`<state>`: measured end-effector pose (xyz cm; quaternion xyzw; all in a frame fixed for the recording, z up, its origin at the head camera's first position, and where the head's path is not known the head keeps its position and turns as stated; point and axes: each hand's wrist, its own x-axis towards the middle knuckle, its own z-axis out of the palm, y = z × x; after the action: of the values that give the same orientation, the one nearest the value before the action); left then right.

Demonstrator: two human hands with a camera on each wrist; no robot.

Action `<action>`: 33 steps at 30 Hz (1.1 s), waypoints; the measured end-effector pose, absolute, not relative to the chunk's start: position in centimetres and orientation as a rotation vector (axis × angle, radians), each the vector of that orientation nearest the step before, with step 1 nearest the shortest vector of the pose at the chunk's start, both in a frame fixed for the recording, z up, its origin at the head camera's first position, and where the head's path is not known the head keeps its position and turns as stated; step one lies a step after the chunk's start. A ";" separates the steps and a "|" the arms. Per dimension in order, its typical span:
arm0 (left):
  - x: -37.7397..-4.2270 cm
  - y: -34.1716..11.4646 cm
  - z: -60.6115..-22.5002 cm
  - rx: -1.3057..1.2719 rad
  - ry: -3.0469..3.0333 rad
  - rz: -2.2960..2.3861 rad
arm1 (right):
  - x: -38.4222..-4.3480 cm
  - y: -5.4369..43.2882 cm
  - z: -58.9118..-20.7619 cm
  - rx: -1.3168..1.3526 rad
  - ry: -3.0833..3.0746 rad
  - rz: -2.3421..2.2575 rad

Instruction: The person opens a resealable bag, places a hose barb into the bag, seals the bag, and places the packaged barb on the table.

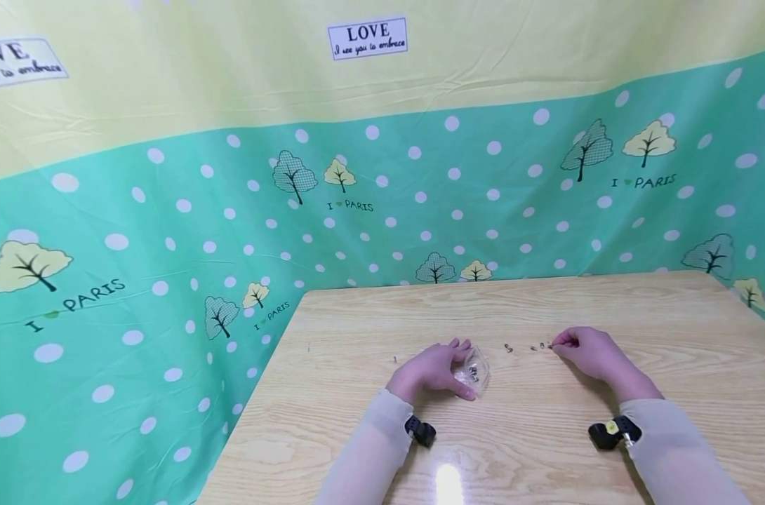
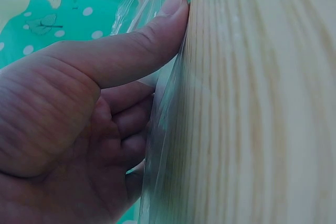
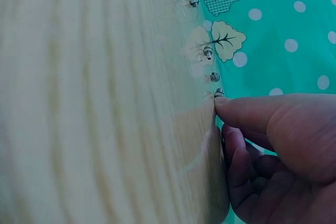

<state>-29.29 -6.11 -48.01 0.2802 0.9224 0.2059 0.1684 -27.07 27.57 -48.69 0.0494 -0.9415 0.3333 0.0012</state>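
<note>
My left hand [image 1: 431, 367] holds a small clear plastic bag [image 1: 481, 359] against the table, its thumb and fingers spread around the bag. Several small dark metal pieces show inside it. In the left wrist view the thumb lies along the crinkled plastic [image 2: 126, 11]. To the right, my right hand [image 1: 592, 353] pinches a tiny metal screw-like piece [image 3: 219, 93] at the tabletop between thumb and forefinger. Left of those fingertips, more such metal pieces [image 1: 508, 348] lie in a loose row; one [image 3: 208, 53] shows a shaft and a collar. Their exact kind is too small to tell.
The light wood table [image 1: 357, 435] reaches back to a green and yellow patterned cloth [image 1: 382, 189]. A tiny sliver [image 1: 395, 359] lies left of the left hand, and another thin mark [image 1: 309, 346] is farther left. Each wrist carries a black camera [image 1: 423, 431].
</note>
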 end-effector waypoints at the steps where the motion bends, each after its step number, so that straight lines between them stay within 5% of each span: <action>1: -29.3 -6.1 -48.0 0.798 2.622 0.586 | -27.1 27.6 -48.7 0.159 -2.958 1.041; 33: -29.2 -6.0 -47.7 0.797 2.611 0.618 | -27.2 27.4 -48.7 0.171 -2.974 1.010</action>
<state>-29.20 -6.01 -47.73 0.2805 0.9192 0.2176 0.1705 -27.17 27.38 -48.70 0.0544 -0.9454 0.3212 -0.0018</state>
